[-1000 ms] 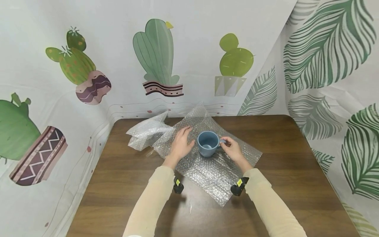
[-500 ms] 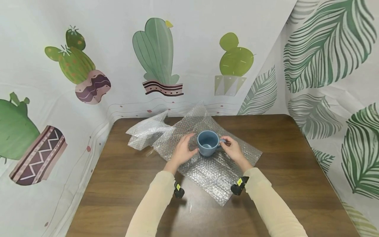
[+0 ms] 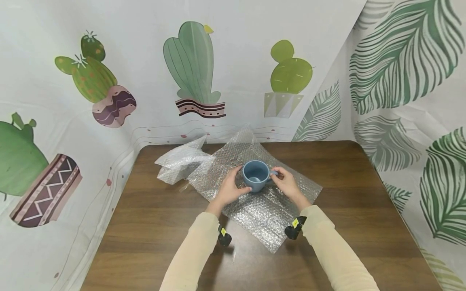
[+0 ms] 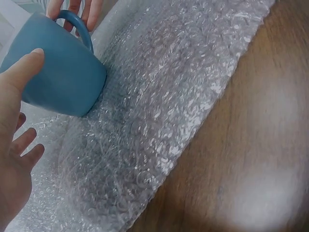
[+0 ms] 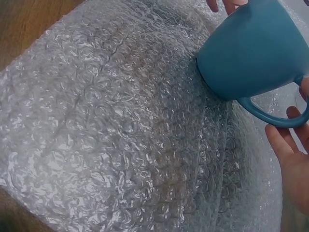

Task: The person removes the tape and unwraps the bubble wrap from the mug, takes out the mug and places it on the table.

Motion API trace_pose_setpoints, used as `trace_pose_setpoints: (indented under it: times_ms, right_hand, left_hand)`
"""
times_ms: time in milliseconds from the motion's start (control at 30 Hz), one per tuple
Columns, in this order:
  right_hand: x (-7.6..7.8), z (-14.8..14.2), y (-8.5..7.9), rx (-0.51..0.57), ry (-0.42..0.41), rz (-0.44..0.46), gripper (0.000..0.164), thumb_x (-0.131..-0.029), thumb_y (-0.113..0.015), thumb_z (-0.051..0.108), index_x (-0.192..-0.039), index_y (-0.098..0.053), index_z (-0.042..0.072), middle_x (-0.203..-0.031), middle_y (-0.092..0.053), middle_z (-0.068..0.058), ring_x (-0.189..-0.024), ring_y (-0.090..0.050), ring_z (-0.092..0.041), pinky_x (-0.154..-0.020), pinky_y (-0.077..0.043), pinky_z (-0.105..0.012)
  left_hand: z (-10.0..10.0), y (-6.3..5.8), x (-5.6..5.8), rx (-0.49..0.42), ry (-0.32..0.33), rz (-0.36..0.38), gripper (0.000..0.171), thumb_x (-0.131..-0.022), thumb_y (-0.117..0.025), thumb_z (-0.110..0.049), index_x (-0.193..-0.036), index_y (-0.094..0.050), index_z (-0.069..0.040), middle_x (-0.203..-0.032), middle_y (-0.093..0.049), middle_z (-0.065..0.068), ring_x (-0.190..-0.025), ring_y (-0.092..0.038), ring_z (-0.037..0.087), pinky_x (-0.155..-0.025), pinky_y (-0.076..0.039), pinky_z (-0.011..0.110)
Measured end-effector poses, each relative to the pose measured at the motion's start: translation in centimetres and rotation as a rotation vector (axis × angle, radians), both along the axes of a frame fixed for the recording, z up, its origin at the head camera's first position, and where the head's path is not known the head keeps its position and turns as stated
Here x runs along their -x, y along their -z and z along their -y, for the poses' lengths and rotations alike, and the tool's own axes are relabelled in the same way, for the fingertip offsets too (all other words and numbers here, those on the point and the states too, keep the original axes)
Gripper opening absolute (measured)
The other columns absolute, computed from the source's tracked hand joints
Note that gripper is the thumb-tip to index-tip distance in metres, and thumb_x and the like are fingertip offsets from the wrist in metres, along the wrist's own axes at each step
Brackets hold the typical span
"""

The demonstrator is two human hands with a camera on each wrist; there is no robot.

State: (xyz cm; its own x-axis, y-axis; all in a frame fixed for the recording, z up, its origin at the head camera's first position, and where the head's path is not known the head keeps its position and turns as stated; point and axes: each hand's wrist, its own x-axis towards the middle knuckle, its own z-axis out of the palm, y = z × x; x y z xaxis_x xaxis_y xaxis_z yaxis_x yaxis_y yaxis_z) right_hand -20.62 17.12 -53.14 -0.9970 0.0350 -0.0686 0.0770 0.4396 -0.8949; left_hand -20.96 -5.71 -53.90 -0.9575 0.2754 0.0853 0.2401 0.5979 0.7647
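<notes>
A blue mug stands upright, its mouth up, on a sheet of bubble wrap laid askew on the table. My left hand curves round the mug's left side. In the left wrist view its thumb lies along the wall of the mug, while the lower fingers of the left hand hang off it. At the right, my right hand pinches the handle. The right wrist view has the mug at the top, fingers of the right hand at its handle.
A crumpled piece of bubble wrap lies at the back left, against the flat sheet's corner. The brown wooden table ends at a cloth backdrop printed with cacti and leaves.
My left hand has moved right, from beside the mug onto its side, with the thumb now at its front. The right hand stays on the handle; the mug has not moved.
</notes>
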Motion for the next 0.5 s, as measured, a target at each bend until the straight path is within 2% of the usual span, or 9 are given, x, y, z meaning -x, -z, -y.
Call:
trace_pose_setpoints:
  times_ms: [400, 500]
  right_hand:
    - [0.0, -0.2, 0.1, 0.017, -0.025, -0.012, 0.026, -0.091, -0.058, 0.016, -0.112, -0.058, 0.002, -0.118, -0.056, -0.018, -0.106, -0.056, -0.033, -0.086, -0.049, -0.039]
    - [0.0, -0.2, 0.1, 0.019, -0.028, -0.022, 0.025, -0.090, -0.058, 0.016, -0.111, -0.058, 0.002, -0.117, -0.057, -0.018, -0.106, -0.056, -0.033, -0.086, -0.048, -0.038]
  left_hand:
    - [-1.1, 0.2, -0.2, -0.164, -0.005, 0.057, 0.089, -0.068, -0.081, -0.026, -0.141, -0.032, -0.013, -0.138, -0.043, 0.006, -0.124, -0.044, 0.026, -0.101, -0.040, 0.039]
    - [-1.4, 0.3, -0.2, -0.170, -0.008, 0.055, 0.090, -0.068, -0.080, -0.027, -0.142, -0.031, -0.014, -0.137, -0.043, 0.005, -0.124, -0.044, 0.025, -0.102, -0.040, 0.038]
